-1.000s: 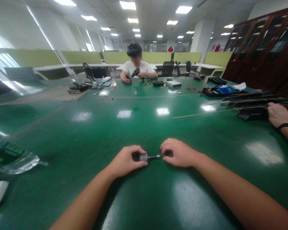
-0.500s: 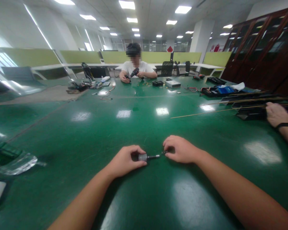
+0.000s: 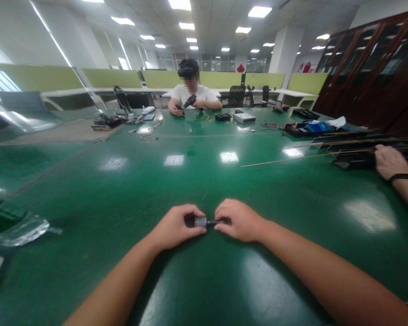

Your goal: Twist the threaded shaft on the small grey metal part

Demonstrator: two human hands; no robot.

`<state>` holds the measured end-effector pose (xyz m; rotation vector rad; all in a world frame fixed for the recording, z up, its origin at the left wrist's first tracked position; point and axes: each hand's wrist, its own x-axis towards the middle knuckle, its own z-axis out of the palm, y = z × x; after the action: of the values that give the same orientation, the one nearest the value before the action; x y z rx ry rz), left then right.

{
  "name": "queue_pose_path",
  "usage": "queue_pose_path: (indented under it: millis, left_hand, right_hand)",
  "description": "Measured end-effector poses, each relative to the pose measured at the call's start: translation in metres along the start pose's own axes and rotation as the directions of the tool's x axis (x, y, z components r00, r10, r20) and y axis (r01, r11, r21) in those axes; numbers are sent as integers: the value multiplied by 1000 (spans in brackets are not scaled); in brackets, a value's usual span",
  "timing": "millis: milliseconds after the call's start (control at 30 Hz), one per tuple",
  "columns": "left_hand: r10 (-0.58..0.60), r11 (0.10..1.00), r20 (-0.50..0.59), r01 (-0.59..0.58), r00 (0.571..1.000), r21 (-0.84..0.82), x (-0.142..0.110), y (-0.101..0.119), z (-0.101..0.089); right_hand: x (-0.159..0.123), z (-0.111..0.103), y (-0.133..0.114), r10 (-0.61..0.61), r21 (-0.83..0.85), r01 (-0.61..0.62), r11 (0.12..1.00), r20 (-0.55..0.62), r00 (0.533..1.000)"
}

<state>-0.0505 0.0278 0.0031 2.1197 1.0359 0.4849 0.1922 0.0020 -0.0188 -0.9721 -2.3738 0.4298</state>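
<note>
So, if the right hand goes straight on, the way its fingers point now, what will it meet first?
Probably the grey cylinder in the left hand: the right hand points along the thin shaft toward it. The left fingertips lie almost level with its end, so depth may change the order.

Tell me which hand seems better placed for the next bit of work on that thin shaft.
Probably the right hand: its fingers are around the outer part of the shaft, while the left hand is occupied gripping the grey cylinder.
</note>
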Motion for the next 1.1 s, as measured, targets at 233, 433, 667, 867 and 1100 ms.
queue_pose_path:
  millis: [233,433,667,867,1100]
  left_hand:
    - [-3,1000,-9,3,1000,3,0,-1,1]
    - [1,1000,-13,-1,1000,3,-1,-2,1]
    - [11,1000,-15,-11,1000,5,0,-4,2]
    - [17,1000,-10,-17,1000,16,-1,-5,3]
    - [24,1000,-3,-24,1000,9,-1,-6,3]
  right_hand:
    - [7,11,-4,18,13,-17,1000,-28,999]
    - [4,9,-4,41,30,-39,999,-50,998]
    - [4,9,-2,38,58,-34,998,-72,997]
    - [3,9,-1,30,54,-26,998,-75,997]
    - [3,9,0,20,60,-16,998,-68,997]
